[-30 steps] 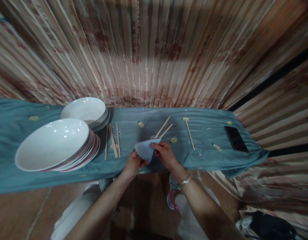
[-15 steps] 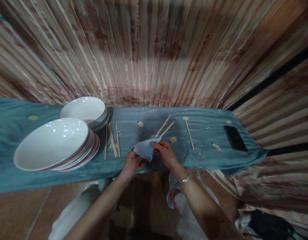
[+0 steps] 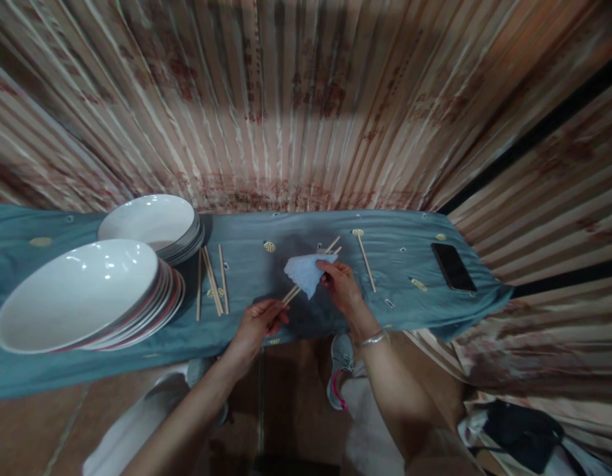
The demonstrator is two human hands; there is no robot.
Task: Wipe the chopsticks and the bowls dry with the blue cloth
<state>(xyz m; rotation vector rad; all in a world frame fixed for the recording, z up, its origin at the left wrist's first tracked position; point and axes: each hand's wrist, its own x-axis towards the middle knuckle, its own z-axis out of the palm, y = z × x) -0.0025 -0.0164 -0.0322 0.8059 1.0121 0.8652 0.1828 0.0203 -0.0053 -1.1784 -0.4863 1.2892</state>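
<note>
The left hand point(image 3: 260, 322) is closed around the near ends of a pair of chopsticks point(image 3: 291, 295), its thumb and fingers gripping them just in front of the desk's near edge. From there the pair slants forward and to the right, passing through a pale blue cloth point(image 3: 304, 272), and the far tips stick out beyond it. The right hand point(image 3: 340, 284) grasps the cloth at its right side, thumb on top, pressing it about the chopsticks; how its other fingers sit underneath cannot be told. The cloth thus lies just left of the right hand and ahead of the left hand, apart from the latter.

A few loose chopsticks point(image 3: 213, 281) lie on the desk point(image 3: 246, 228) to the left of the cloth, near a stack of large bowls point(image 3: 82, 294) and a stack of smaller bowls point(image 3: 149, 221). To the right are a single chopstick point(image 3: 366, 261) and, farther off, a phone point(image 3: 453, 266).
</note>
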